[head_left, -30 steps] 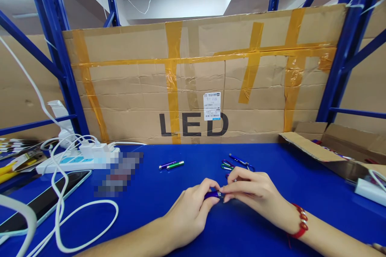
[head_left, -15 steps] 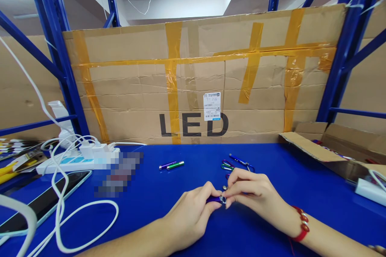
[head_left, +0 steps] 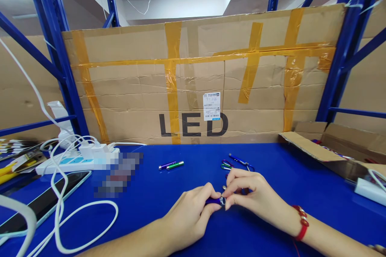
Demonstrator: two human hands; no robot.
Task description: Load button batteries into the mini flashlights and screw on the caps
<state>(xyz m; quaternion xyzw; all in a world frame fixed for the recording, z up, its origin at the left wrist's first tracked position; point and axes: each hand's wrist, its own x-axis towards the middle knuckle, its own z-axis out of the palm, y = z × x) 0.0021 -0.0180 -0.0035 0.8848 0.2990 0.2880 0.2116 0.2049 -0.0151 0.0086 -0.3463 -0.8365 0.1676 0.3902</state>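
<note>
My left hand (head_left: 193, 211) pinches a small purple tube, which looks like a mini flashlight (head_left: 212, 200), between thumb and fingers. Its silver end points right. At that end the thumb and fingers of my right hand (head_left: 250, 190) are drawn together; what they hold, if anything, is hidden. A tiny round silver piece (head_left: 224, 188) shows just beyond the right fingertips; I cannot tell whether it is held or lying there. Past my right hand lie a blue mini flashlight (head_left: 238, 159) with a cord and a green cord loop (head_left: 226, 165), partly covered by the hand.
A purple tube (head_left: 167, 165) and a green tube (head_left: 175, 165) lie side by side on the blue table (head_left: 144, 200). On the left are a power strip (head_left: 75, 162), white cables (head_left: 87, 204) and a phone (head_left: 45, 200). An open cardboard box (head_left: 325, 148) stands right.
My right fingers have shifted slightly at the tube's silver end, with the thumb and index closer to it. My left hand keeps its hold almost unmoved.
</note>
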